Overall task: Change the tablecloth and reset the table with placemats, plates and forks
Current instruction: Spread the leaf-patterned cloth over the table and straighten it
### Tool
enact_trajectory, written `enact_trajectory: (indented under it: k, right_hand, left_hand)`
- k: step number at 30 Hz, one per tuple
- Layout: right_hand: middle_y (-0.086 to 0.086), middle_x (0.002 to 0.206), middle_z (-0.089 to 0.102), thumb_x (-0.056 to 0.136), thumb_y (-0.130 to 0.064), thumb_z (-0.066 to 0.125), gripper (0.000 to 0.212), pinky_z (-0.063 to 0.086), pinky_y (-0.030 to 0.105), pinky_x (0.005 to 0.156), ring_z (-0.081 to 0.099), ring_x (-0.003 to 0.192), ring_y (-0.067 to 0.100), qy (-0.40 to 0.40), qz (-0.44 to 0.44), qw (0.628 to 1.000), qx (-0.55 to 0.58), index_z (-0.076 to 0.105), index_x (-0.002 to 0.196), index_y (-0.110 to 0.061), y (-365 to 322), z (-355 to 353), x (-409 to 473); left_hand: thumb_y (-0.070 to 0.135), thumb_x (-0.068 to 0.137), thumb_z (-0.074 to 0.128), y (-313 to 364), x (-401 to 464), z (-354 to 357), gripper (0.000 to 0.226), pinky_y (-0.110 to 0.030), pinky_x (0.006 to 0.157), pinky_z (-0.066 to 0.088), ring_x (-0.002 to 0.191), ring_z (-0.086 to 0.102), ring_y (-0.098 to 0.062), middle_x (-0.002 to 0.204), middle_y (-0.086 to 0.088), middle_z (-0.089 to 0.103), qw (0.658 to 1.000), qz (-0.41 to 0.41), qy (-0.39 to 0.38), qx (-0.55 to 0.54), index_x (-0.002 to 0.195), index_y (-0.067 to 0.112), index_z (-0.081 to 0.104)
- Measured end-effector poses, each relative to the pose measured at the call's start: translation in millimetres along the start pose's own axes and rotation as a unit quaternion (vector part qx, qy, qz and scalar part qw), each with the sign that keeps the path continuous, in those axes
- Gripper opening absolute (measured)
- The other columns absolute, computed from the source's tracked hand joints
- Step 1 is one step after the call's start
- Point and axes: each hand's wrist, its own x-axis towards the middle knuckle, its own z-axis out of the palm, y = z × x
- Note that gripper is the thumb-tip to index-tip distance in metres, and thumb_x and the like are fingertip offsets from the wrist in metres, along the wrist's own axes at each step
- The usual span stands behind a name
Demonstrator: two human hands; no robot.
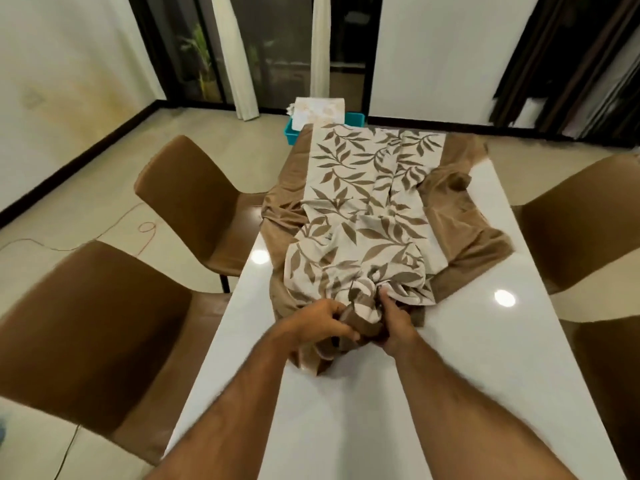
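the tablecloth [360, 209], cream with brown leaves and a plain brown border, lies rumpled along the middle of the white table [485, 358], bunched toward the near end and still flat at the far end. the left hand [320, 323] has its fingers curled round the gathered near edge of the cloth, and the right hand [394, 323] grips the same bundle just beside it, thumb pressed into the folds. both forearms reach in from the near edge of the table. the glossy tabletop is bare around the bundle and shows two bright light reflections.

past the far end of the table a teal bin [353, 120] stands on the floor; pale folded fabric [320, 110] with a faint print sits in it and rises above its rim. brown chairs [194, 199] stand along both sides. a thin orange cord [147, 233] loops on the tiled floor at left.
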Motion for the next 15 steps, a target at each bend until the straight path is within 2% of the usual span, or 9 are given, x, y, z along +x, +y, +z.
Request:
enact_trajectory:
  k: [3,5,7,9,11,12,13,14,15]
  right_hand:
    - [0.013,0.106,0.073,0.085,-0.023,0.072,0.016,0.055,0.046,0.09,0.068,0.094,0.031,0.024,-0.049,0.998,-0.002,0.072,0.097,-0.012,-17.8,5.5,-16.3]
    - [0.01,0.096,0.073,0.082,-0.02,0.074,0.008,0.055,0.048,0.091,0.067,0.092,0.032,0.05,-0.104,0.993,-0.016,0.072,0.085,-0.013,-28.0,3.1,-29.5]
    - [0.01,0.086,0.073,0.078,-0.019,0.078,0.011,0.057,0.045,0.083,0.068,0.09,0.032,0.08,-0.161,0.983,-0.04,0.07,0.077,-0.011,-33.5,-3.8,-42.3]
    - [0.009,0.073,0.064,0.077,-0.014,0.078,0.02,0.053,0.037,0.067,0.06,0.076,0.026,0.1,-0.203,0.972,-0.057,0.06,0.069,-0.011,-39.0,-5.6,-59.7]
    - [0.005,0.063,0.052,0.077,-0.013,0.076,0.032,0.044,0.034,0.061,0.048,0.068,0.022,0.13,-0.247,0.957,-0.078,0.048,0.063,-0.016,-45.8,-2.8,-77.5]
    - [0.003,0.062,0.051,0.077,-0.014,0.076,0.033,0.044,0.034,0.061,0.048,0.068,0.023,0.137,-0.265,0.951,-0.076,0.047,0.062,-0.017,-49.8,-0.3,-85.3]
    - [0.003,0.064,0.056,0.077,-0.016,0.076,0.03,0.047,0.036,0.063,0.052,0.068,0.024,0.132,-0.277,0.949,-0.068,0.05,0.062,-0.017,-55.3,4.3,-94.8]
    - [0.005,0.069,0.062,0.077,-0.017,0.076,0.024,0.053,0.039,0.069,0.059,0.073,0.026,0.12,-0.285,0.949,-0.058,0.057,0.064,-0.017,-60.5,8.7,-101.7]
    - [0.007,0.076,0.068,0.078,-0.017,0.076,0.017,0.056,0.041,0.075,0.065,0.08,0.027,0.1,-0.285,0.952,-0.049,0.063,0.067,-0.017,-65.3,11.0,-111.4]
  left_hand:
    - [0.03,0.076,0.081,-11.3,-15.3,-9.5,0.033,-0.026,0.092,0.051,0.105,0.063,-0.02,0.106,0.0,0.069,0.995,-0.069,-0.026,0.061,0.105,0.02,0.069]
    - [0.044,0.074,0.08,-26.6,-22.6,-13.4,0.054,-0.028,0.097,0.047,0.109,0.057,-0.019,0.114,0.003,0.062,0.987,-0.125,-0.017,0.103,0.119,0.021,0.06]
    - [0.055,0.076,0.074,-38.1,-26.3,-12.1,0.062,-0.028,0.096,0.047,0.106,0.056,-0.017,0.116,0.003,0.059,0.978,-0.162,0.04,0.122,0.123,0.02,0.054]
    - [0.06,0.079,0.068,-38.1,-27.7,-6.8,0.057,-0.027,0.092,0.05,0.1,0.06,-0.016,0.115,0.001,0.062,0.966,-0.176,0.13,0.134,0.118,0.022,0.052]
    - [0.061,0.082,0.064,-23.1,-28.4,1.4,0.049,-0.028,0.085,0.054,0.091,0.062,-0.016,0.108,0.0,0.065,0.947,-0.143,0.224,0.183,0.11,0.022,0.052]
    - [0.06,0.085,0.061,-11.3,-29.5,8.4,0.045,-0.029,0.079,0.056,0.085,0.063,-0.015,0.101,0.0,0.065,0.94,-0.109,0.258,0.196,0.105,0.021,0.053]
    - [0.059,0.089,0.056,2.9,-32.0,17.3,0.043,-0.03,0.073,0.056,0.08,0.064,-0.016,0.094,-0.001,0.066,0.947,-0.074,0.258,0.179,0.101,0.018,0.055]
    - [0.058,0.092,0.051,17.3,-35.1,26.9,0.044,-0.033,0.072,0.057,0.076,0.066,-0.017,0.087,-0.003,0.068,0.967,-0.044,0.218,0.122,0.097,0.015,0.058]
    - [0.058,0.094,0.046,31.4,-39.0,39.1,0.049,-0.036,0.073,0.058,0.075,0.069,-0.019,0.084,-0.005,0.07,0.988,-0.032,0.144,0.04,0.095,0.012,0.062]
